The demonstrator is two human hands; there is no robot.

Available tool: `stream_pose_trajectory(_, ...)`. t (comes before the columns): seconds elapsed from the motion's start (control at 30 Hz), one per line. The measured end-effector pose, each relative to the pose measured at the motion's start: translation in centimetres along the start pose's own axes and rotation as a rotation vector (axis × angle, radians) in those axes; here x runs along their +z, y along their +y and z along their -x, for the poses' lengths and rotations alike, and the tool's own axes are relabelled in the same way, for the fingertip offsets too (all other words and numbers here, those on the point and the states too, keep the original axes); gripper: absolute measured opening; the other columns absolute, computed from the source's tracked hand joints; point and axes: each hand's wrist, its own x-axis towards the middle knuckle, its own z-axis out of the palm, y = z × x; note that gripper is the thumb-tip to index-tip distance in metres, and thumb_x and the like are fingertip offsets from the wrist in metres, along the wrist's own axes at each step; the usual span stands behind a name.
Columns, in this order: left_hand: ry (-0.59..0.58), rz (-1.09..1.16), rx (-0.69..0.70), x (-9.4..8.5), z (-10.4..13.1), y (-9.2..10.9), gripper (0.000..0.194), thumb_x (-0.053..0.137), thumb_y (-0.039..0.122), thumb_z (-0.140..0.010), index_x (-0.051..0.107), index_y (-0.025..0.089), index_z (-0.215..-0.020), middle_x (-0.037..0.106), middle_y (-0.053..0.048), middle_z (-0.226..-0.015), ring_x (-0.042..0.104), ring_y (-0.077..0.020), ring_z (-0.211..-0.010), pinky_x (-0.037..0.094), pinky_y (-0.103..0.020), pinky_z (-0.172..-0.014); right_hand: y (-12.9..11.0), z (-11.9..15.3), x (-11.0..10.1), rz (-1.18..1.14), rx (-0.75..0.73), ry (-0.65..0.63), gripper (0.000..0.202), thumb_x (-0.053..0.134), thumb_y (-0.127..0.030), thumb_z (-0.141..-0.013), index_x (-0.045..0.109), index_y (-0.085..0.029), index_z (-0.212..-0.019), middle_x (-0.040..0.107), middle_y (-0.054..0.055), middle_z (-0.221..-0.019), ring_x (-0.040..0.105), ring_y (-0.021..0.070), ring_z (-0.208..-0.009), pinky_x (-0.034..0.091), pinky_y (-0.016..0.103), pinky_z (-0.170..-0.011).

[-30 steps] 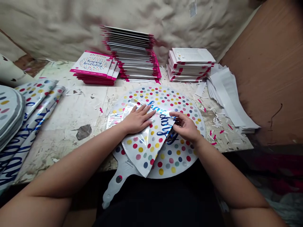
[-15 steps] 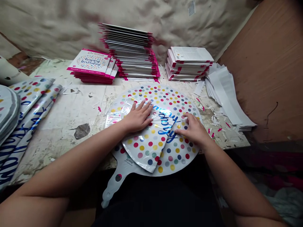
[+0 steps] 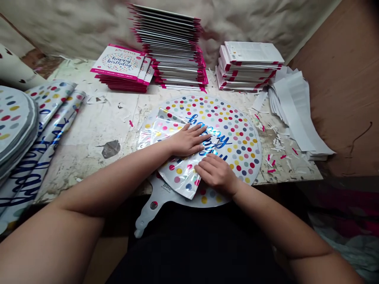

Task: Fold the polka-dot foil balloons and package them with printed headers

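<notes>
left hand (image 3: 191,141) lying flat, fingers a bit spread on the folded dotted foil (image 3: 177,171), right hand (image 3: 217,173) curled at its edge (can't tell if pinching), so some folding's done, though the round balloon (image 3: 242,126) underneath is unfolded, packets (image 3: 174,59) stacked beyond

The left grip (image 3: 191,141) covers part of the folded foil (image 3: 180,173), and we cannot tell whether the right grip (image 3: 218,173), thumb hidden, pinches its edge. We find the print (image 3: 166,190) under the lower "prima" too small to read and the round stack (image 3: 17,122) cut off at left.
</notes>
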Motion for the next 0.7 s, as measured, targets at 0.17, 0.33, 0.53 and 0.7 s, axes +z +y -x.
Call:
stream_pose_trajectory(0.17, -0.048, 0.007, -0.145, -0.4, 0.3, 0.5, 0.059, 0.026, 0.048, -0.093, 0.019, 0.018, -0.143, 0.012, -0.011, -0.151, 0.008, -0.0285, -0.138, 0.01, -0.051, -0.108, 1.8, 1.2, -1.3, -0.087, -0.033, 0.021, 0.03, 0.038, -0.016, -0.091, 0.063, -0.02, -0.106, 0.068, 0.008, -0.107, 0.059, 0.019, -0.106, 0.045, 0.042, -0.097)
stream_pose_trajectory(0.33, 0.035, 0.024, -0.145, -2.0, 0.9, 1.5, 0.054, 0.031, 0.042, -0.092, 0.027, 0.016, -0.14, 0.02, -0.012, -0.149, 0.015, -0.0299, -0.137, 0.019, -0.051, -0.106, 2.3, 2.2, -1.8, -0.218, 0.021, 0.083, 0.03, 0.042, -0.013, -0.086, 0.064, -0.02, -0.105, 0.068, 0.007, -0.107, 0.061, 0.0188, -0.104, 0.048, 0.039, -0.093)
stream_pose_trajectory(0.53, 0.801, 0.031, 0.136, -4.3, 7.5, 7.9, 0.013, 0.047, 0.025, -0.087, 0.056, 0.02, -0.094, 0.063, -0.004, -0.091, 0.058, -0.0168, -0.085, 0.047, -0.033, -0.08, 2.0, 1.2, -2.0, -0.442, 0.492, 0.235, 0.016, 0.055, -0.02, -0.079, 0.066, -0.022, -0.09, 0.071, 0.002, -0.086, 0.066, 0.0161, -0.075, 0.054, 0.028, -0.069)
stream_pose_trajectory(0.7, 0.447, 0.093, 0.151, -1.6, 7.1, 8.0, 0.017, 0.046, 0.021, -0.089, 0.061, 0.015, -0.087, 0.064, -0.005, -0.083, 0.058, -0.0145, -0.076, 0.048, -0.026, -0.071, 4.2, -0.3, -2.0, -0.791, 0.765, 0.497, 0.015, 0.062, -0.032, -0.077, 0.06, -0.02, -0.085, 0.066, 0.0, -0.07, 0.063, 0.0152, -0.06, 0.053, 0.027, -0.055)
